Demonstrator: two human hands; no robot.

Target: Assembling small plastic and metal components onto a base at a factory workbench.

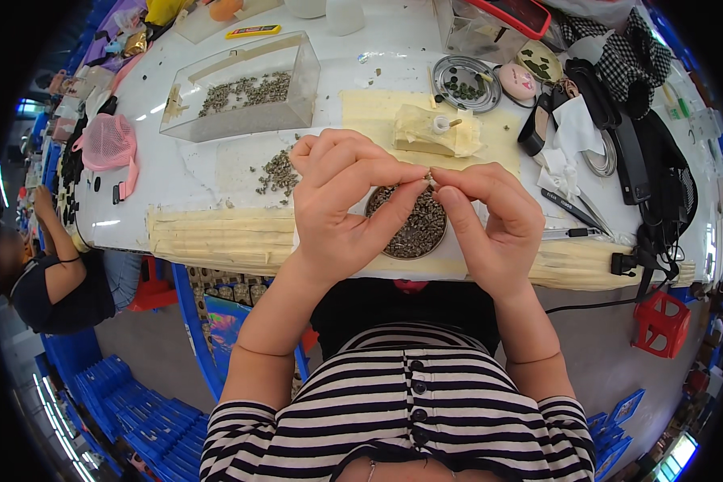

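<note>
Both my hands meet above a round dish [416, 255] heaped with small grey metal parts [414, 225]. Thumb and forefinger of my left hand [341, 197] are pinched at a tiny metal part [429, 177]. From the other side, my right hand [498, 225] pinches at the same spot. The part is too small to make out its exact kind. Just beyond my hands, a block wrapped in cream tape [435, 132] carries a small white nozzle-like piece [443, 124]. Left of my left hand, more loose metal parts [277, 174] lie scattered on the table.
A clear plastic box [297, 112] holding similar parts stands back left. Right of it sits a round dish of dark green pieces [466, 84]. Black straps [631, 161], tweezers [574, 210] and white tissue [566, 136] crowd the right side. Another person [52, 281] sits at far left.
</note>
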